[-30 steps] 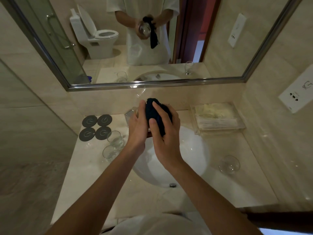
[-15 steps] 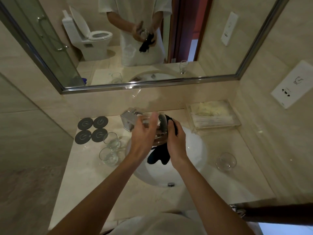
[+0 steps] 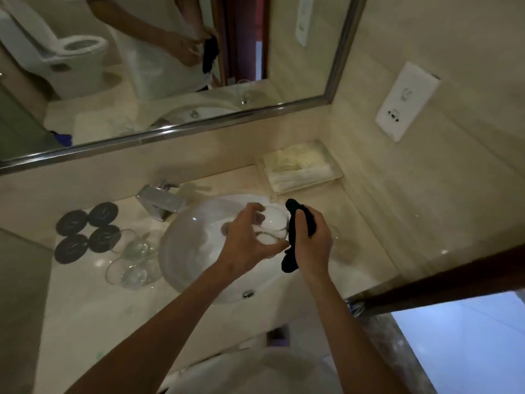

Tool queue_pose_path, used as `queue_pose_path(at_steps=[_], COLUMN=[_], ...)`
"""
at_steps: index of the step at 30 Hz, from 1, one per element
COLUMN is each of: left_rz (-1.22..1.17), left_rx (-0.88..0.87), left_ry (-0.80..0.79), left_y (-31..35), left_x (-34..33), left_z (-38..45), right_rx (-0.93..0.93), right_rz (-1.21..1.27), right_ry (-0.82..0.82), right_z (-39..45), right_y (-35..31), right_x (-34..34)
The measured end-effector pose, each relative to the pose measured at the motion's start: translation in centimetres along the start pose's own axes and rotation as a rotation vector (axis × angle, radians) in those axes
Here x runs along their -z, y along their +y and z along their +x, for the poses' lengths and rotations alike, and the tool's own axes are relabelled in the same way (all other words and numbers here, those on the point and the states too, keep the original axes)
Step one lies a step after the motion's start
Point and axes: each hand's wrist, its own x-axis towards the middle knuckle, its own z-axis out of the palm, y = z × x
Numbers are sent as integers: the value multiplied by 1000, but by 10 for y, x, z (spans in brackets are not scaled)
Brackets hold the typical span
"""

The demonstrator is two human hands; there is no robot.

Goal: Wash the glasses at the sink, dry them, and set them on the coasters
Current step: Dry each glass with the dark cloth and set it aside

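We held the glass [image 3: 270, 227] above the white sink [image 3: 187, 251], our left hand [image 3: 245, 243] curled round its bowl. Just right of it, our right hand [image 3: 314, 245] gripped the dark cloth [image 3: 295, 237] against the glass. Two more glasses [image 3: 136, 257] stood left of the sink, beside four dark coasters [image 3: 88, 231]. Another glass [image 3: 341, 245] sat on the counter to the right, partly hidden.

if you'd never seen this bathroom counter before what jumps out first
First the two hands over the white sink: the left hand holds a clear glass, and the right hand grips a black cloth beside it. Left of the basin, four dark round coasters sit bare, with two more glasses standing next to them.
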Motion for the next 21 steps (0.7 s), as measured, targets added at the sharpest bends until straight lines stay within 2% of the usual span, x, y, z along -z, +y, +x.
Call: queue_pose_path(at_steps=[6, 12, 16, 19, 21], left_rz=[242, 375, 443, 661, 764], left_rx=[-114, -173, -253, -418, -453], left_ry=[-246, -489, -597, -605, -586], left_y=[-11, -25, -31, -33, -34], left_x=[-64, -124, -160, -184, -191], left_z=[8, 11, 14, 20, 23], right_rx=[-57, -117, -117, -135, -164], right_rz=[-49, -72, -66, -61, -59], right_ry=[201, 338, 417, 444, 446], right_z=[20, 29, 30, 31, 31], right_y=[22, 42, 49, 53, 55], right_x=[71, 127, 155, 174, 180])
